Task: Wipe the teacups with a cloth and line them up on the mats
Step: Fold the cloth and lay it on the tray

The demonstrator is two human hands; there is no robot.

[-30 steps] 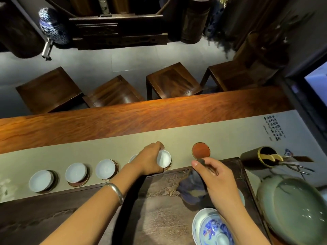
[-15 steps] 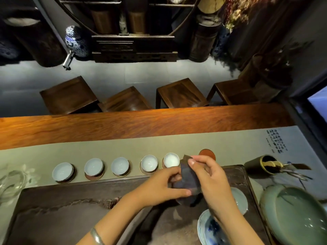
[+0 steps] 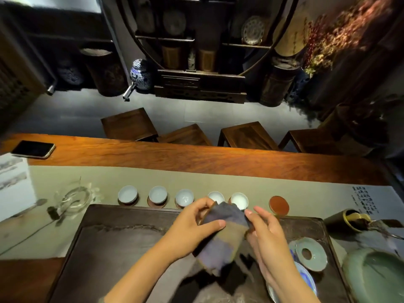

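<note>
My left hand (image 3: 192, 226) has left the fifth teacup (image 3: 239, 200) on its mat and now grips the cloth (image 3: 223, 235) with my right hand (image 3: 267, 235). One red mat (image 3: 279, 204) remains bare; a sixth cup is due

Five teacups (image 3: 184, 197) in a close row along the tray's (image 3: 122, 232) far edge, bare red mat (image 3: 279, 205) at the right end, tray's left half open, glass pitcher (image 3: 74, 199) and phone (image 3: 32, 149) further left on the table (image 3: 196, 158), bowls (image 3: 311, 253) crowding the right

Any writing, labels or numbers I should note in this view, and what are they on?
Table runner, far right end: columns of dark calligraphy, too small and blurred to read.
Printed sheet at the left edge: only grey blurred bands, no legible text.
Teacups, phone, cloth: no markings visible.
</note>
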